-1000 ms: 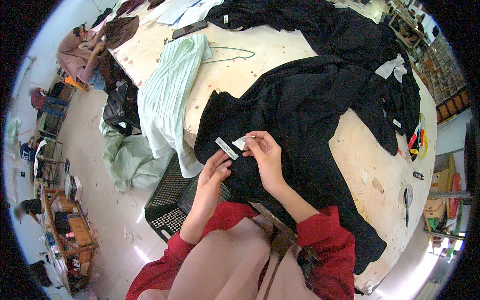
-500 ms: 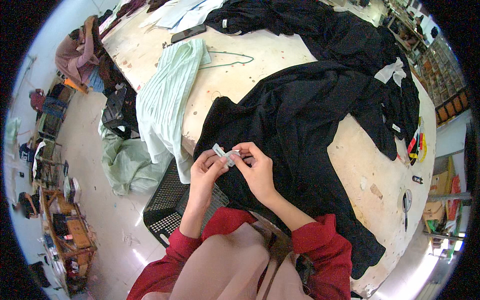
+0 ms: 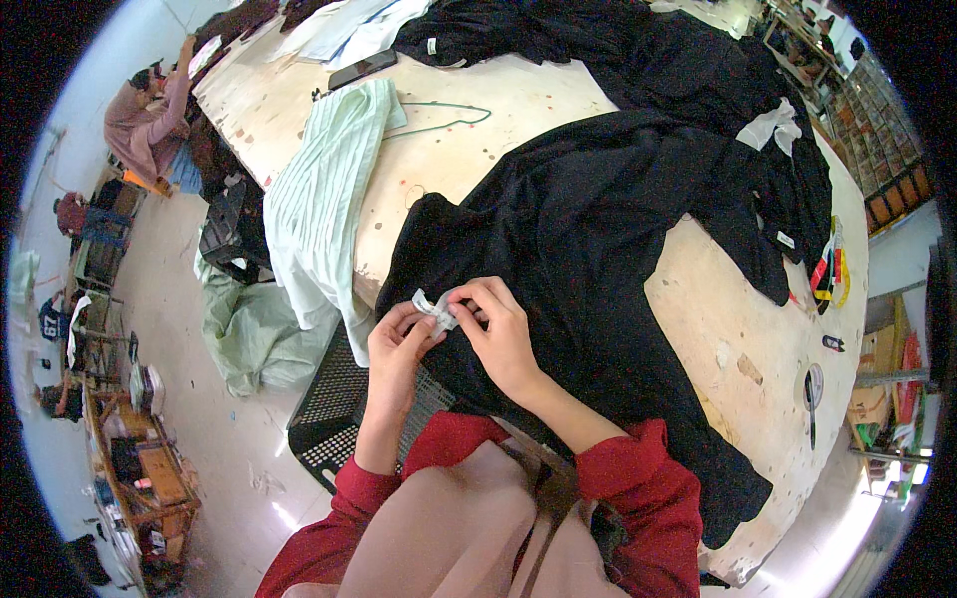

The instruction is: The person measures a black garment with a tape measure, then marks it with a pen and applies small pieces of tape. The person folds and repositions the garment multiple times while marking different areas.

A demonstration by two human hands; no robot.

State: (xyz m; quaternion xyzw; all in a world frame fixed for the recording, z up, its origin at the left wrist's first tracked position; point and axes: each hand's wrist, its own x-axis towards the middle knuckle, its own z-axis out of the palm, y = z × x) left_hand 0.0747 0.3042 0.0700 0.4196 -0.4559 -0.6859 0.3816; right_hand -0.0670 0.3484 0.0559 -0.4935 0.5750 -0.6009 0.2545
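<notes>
A black garment lies spread over the pale wooden table, its near edge hanging toward me. Both hands pinch a small white label at that near edge. My left hand grips the label from the left with thumb and fingers. From the right, my right hand holds the same label and rests on the black cloth. Red sleeves cover both forearms.
A pale green pleated garment hangs over the table's left edge beside a wire hanger. More black clothes pile at the far side. A black crate sits on the floor below. A person works at far left.
The label and both hands have shifted slightly down and closer to the table's near edge; the label looks more bunched between the fingers than a second ago.
</notes>
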